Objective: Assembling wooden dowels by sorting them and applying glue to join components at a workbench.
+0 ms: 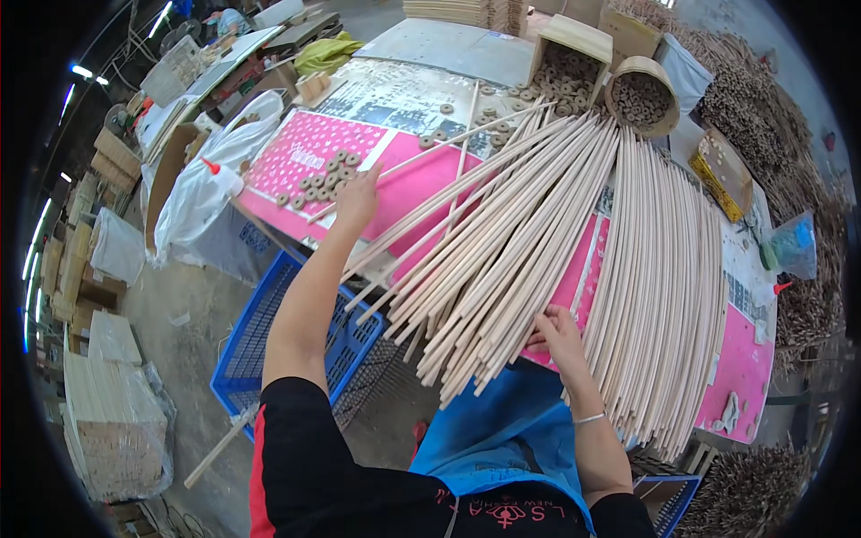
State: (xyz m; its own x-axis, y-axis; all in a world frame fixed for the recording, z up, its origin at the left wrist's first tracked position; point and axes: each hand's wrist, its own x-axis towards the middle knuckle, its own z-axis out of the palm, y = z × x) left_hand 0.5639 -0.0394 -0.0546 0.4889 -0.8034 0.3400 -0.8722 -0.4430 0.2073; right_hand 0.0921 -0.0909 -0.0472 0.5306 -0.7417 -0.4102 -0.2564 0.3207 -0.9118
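Note:
My left hand (356, 199) is at the table's left, beside a cluster of small brown rings (316, 186). Its fingers are closed around a thin pale wooden stick (421, 156), which slants out on both sides of the hand; the fingertips are mostly hidden. A thick fanned heap of wooden sticks (511, 260) covers the table's middle, their near ends jutting over the front edge. At those near ends my right hand (560, 342) has its fingers bent and pinched on a stick. To its right lies a second, straighter row of sticks (665, 296).
Behind the sticks, a box (576, 38) and a round tub (668, 112) lie tipped, full of rings. A blue crate (235, 359) stands below the table's left edge. Red-tipped white glue bottle (224, 177) at the left corner; yellow carton (717, 184) at the right.

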